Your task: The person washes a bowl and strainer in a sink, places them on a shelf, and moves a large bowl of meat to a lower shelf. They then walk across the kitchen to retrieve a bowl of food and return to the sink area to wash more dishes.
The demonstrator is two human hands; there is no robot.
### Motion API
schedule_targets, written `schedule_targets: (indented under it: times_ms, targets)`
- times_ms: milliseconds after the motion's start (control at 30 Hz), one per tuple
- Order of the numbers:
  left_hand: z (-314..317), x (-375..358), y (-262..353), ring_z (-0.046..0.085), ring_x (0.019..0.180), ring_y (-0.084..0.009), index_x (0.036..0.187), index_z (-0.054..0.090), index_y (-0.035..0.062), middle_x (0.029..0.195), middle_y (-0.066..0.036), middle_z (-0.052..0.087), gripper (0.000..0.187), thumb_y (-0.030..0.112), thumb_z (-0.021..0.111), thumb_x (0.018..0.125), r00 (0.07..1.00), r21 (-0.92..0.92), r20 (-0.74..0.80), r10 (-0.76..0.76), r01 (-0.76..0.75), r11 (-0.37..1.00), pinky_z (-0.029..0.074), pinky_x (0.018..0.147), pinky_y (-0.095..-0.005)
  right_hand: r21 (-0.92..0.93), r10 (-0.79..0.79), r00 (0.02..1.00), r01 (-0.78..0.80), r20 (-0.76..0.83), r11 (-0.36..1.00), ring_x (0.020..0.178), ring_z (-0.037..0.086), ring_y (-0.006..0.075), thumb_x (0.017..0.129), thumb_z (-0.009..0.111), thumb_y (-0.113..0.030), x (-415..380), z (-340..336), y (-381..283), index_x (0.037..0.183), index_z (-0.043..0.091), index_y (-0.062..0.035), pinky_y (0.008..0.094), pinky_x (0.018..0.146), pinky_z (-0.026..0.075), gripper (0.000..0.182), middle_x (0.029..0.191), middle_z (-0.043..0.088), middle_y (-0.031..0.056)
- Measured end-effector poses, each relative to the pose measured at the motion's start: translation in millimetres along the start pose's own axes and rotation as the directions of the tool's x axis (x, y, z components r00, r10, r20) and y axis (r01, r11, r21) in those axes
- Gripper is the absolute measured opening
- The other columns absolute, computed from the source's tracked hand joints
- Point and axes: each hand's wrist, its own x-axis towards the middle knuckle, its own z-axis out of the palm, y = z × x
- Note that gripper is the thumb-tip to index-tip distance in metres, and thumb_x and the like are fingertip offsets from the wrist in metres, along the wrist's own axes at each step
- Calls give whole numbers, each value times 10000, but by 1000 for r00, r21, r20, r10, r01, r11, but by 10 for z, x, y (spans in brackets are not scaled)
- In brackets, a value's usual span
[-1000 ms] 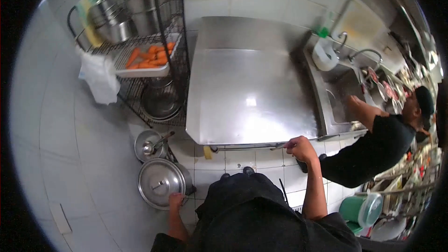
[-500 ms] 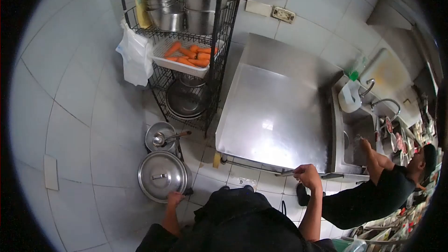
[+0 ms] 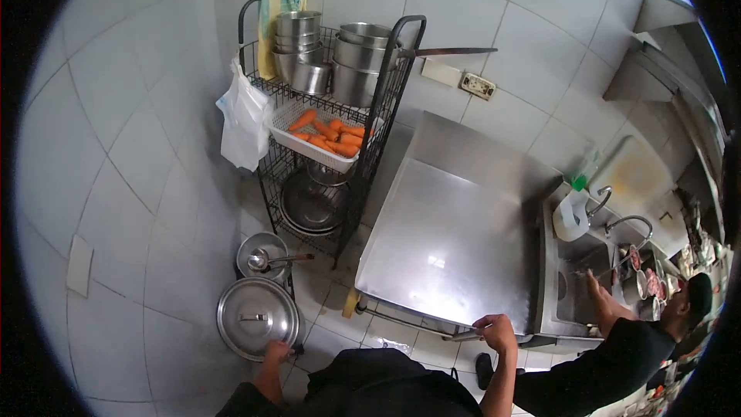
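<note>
Two hands busy: our left hand grips the pot rim, right hand clamps the table edge; a careless tug could tip it.

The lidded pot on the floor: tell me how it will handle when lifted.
The pot is broad steel, so probably heavy, more so if full. Its lid only rests on top and may slide when tilted. The left hand is at its rim, so a one-sided lift would likely tip it.
</note>
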Motion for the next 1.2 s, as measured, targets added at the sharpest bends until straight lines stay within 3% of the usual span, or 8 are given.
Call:
schedule_targets:
  times_ms: [100,233,267,300,333,367,833,1200]
  targets:
    - [-175,-92,115,613,806,-253,839,656,51,864,-120,641,423,381,739,588,944,-448,123,-307,329,831,487,701,-351,52,29,999,-31,30,998,542,571,128,644,621,8,85,43,138,799,675,-14,260,518,460,165,625,624,73]
    - [553,398,-348,603,872,-283,905,659,76,969,-118,627,489,493,641,651,989,-72,-135,-68,58,996,481,760,-382,45,-33,998,32,44,998,566,571,122,640,648,-35,44,50,73,836,678,-35,269,544,467,199,627,622,65]
    - [287,298,-161,586,915,-319,930,660,102,1017,-127,611,472,486,629,657,993,205,109,-54,31,978,459,817,-400,-60,-186,981,189,47,980,600,588,129,643,659,-77,150,75,247,855,680,-42,269,579,474,216,676,648,76]
    - [528,475,-246,576,936,-332,954,656,139,1016,-143,608,441,479,604,678,1000,321,5,14,-15,947,448,842,-414,-31,-97,992,100,77,995,629,602,139,643,667,-96,177,73,272,860,680,-50,272,600,477,222,724,663,83]
    - [379,199,-111,582,925,-325,974,647,140,982,-155,617,456,488,585,685,943,-188,-111,-313,289,939,446,841,-426,-18,-108,993,109,52,994,635,605,141,652,665,-101,182,78,310,873,680,-58,274,601,477,225,734,666,78]
    - [-79,-114,103,576,869,-278,876,638,65,1019,-170,566,357,396,552,773,998,195,-64,28,-15,981,464,754,-441,-22,-80,995,81,62,996,639,605,138,664,658,-103,184,66,291,880,680,-65,276,609,478,220,736,665,82]
    - [-90,384,279,573,829,-274,879,640,77,975,-168,576,302,341,527,787,986,13,-149,74,-73,997,461,722,-432,17,-117,993,117,0,993,634,581,128,672,598,-72,104,-58,199,910,667,-54,268,618,468,249,690,642,68]
    - [-145,828,798,570,798,-271,882,643,87,941,-167,584,265,298,507,797,960,-96,-130,246,-260,961,460,697,-424,-204,-194,971,163,-140,965,784,620,285,600,507,-45,-87,-50,327,858,683,-123,342,742,490,321,828,648,132]
